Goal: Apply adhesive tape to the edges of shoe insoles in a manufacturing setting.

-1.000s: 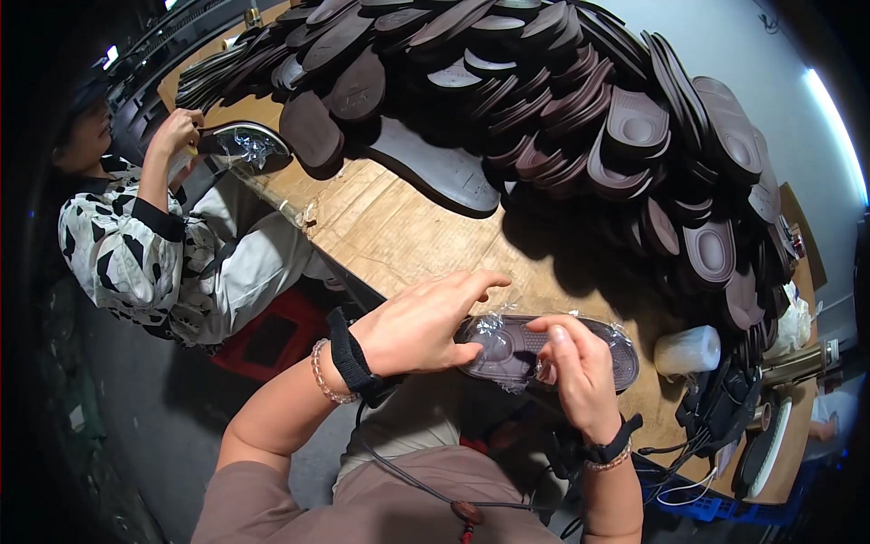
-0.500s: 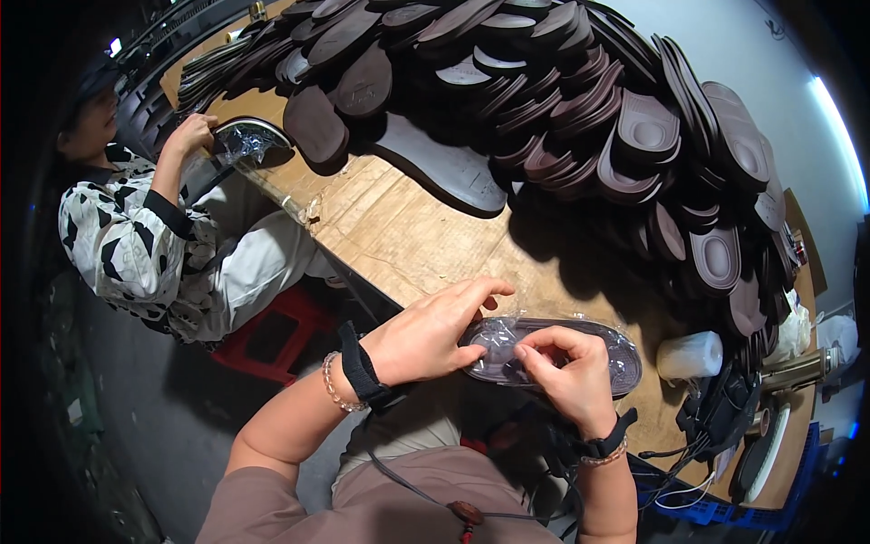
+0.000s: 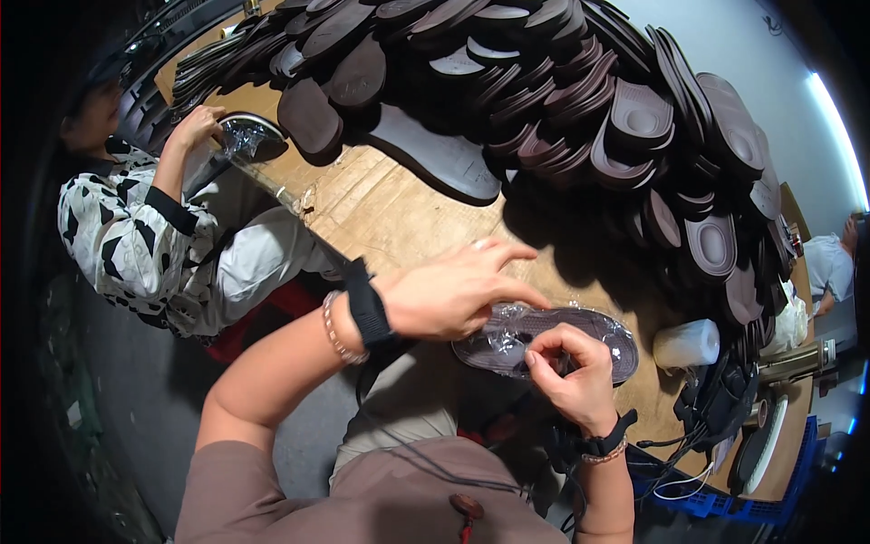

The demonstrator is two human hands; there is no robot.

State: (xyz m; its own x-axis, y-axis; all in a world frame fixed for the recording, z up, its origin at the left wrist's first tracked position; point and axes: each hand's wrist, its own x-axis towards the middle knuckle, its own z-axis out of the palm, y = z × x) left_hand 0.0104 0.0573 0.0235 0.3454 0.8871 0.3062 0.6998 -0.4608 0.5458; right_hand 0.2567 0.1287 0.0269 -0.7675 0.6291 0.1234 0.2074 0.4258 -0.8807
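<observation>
A dark brown shoe sole [image 3: 600, 328] lies near the table's front edge, partly covered by crinkled clear plastic film [image 3: 509, 334]. My right hand [image 3: 580, 376] is over the sole, with thumb and forefinger pinched together on the film. My left hand [image 3: 458, 288] hovers at the sole's left end, its fingers stretched out and apart beside the film. Whether its fingertips touch the film I cannot tell.
A large heap of dark soles [image 3: 544, 118] covers the table's far side. To the right stand a roll of clear film [image 3: 687, 344], black cables [image 3: 698, 417] and a metal cylinder [image 3: 797, 361]. At left a seated co-worker [image 3: 136, 218] handles a film-wrapped sole [image 3: 249, 138].
My left hand has moved up and to the right over the sole's left end, its fingers reaching out further. My right hand keeps its pinch, almost in place.
</observation>
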